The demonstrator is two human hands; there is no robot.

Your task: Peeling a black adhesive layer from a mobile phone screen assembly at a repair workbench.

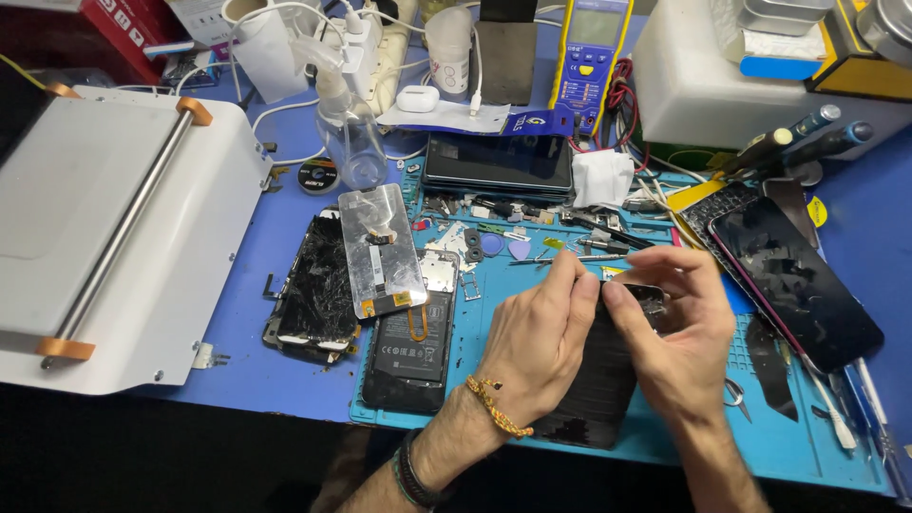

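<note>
Both the left hand [543,334] and right hand [676,328] pinch the top edge of a dark phone panel [600,385]. Risk, as judged: uneven prying could crack it or scatter shards onto the blue mat [665,442].

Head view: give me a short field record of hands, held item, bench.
left hand: grips the upper end of the dark phone panel, thumb and fingers pinched at its top edge
right hand: pinches the same top edge from the other side
surface: blue work mat on a blue table
left of hands: opened phone with battery, shattered screen, silver display back
right of hands: black glass panel
far left: white machine with roller bar
</note>
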